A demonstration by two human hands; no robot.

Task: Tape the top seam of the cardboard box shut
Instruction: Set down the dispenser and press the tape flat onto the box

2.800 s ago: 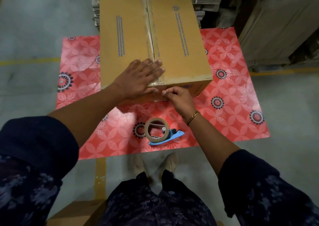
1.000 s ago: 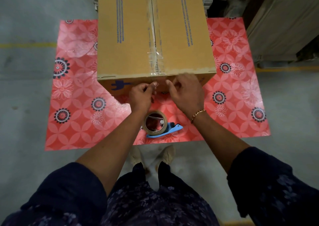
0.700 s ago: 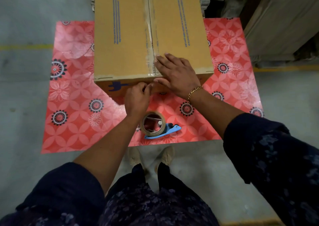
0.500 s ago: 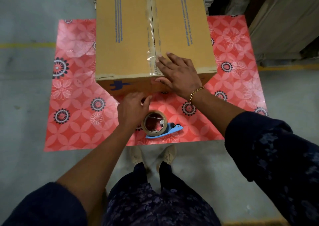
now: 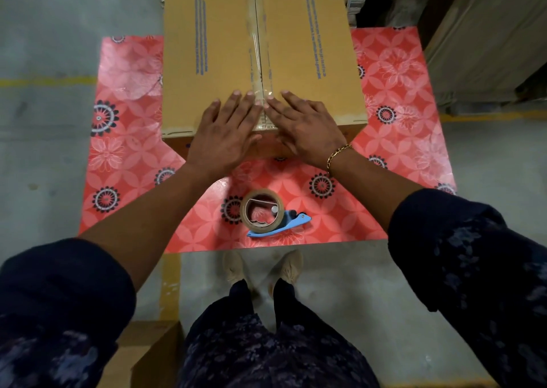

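Concrete warehouse floor, red patterned mat point(image 5: 127, 139) underfoot. Left hand point(image 5: 228, 134) and right hand point(image 5: 305, 127) flat, fingers spread, gripping nothing, pressing clear tape point(image 5: 260, 62) onto seam at near edge of cardboard box point(image 5: 207, 62) on mat. Likely smoothing for adhesion. Tape dispenser point(image 5: 266, 213) set aside near feet.

1. Floor point(image 5: 50, 139): grey concrete, scuffed, with yellow painted lines point(image 5: 44, 81).
2. Mat point(image 5: 396, 91): red, floral pattern, laid flat on the floor.
3. Flattened cardboard stacks point(image 5: 370, 5): at the far edge.
4. Large upright cardboard sheets point(image 5: 485, 38): far right, dimly lit.
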